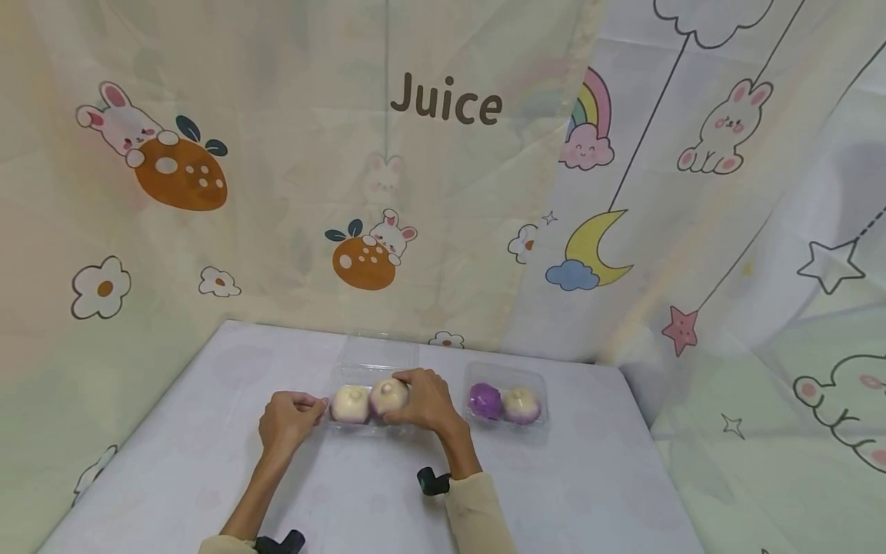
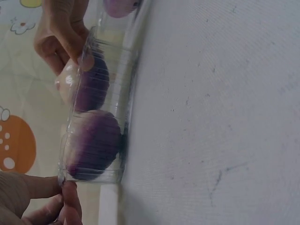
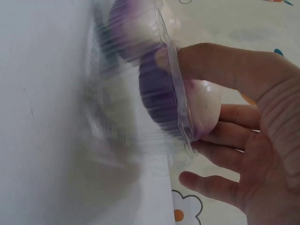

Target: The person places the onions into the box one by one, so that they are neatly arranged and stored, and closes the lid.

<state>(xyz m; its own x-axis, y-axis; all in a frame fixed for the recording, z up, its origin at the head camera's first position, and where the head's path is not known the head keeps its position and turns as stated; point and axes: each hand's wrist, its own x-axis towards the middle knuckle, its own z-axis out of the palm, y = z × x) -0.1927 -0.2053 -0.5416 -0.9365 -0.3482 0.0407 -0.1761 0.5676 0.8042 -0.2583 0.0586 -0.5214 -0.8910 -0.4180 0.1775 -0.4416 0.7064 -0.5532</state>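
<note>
A clear plastic clamshell box [image 2: 123, 61] stands on the table with its clear lid [image 1: 379, 354] folded back behind it. Inside, on the left, sits a round, turnip-like bulb [image 1: 350, 405], cream on top with a small nub and purple below. My right hand [image 1: 431, 404] grips a second such bulb [image 3: 161, 96], thumb on one side and fingers on the other. This bulb is partly within the box, its cream top above the rim. Between thumb and fingers, my left hand [image 2: 44, 199] pinches the box's left end at the rim.
To the right stands another clear plastic box [image 1: 508, 372], holding a purple ball [image 1: 486, 401] and a cream-and-purple bulb [image 1: 521, 405]. A white cloth covers the table [image 1: 374, 492]. Printed curtains [image 1: 277, 192] hang behind it.
</note>
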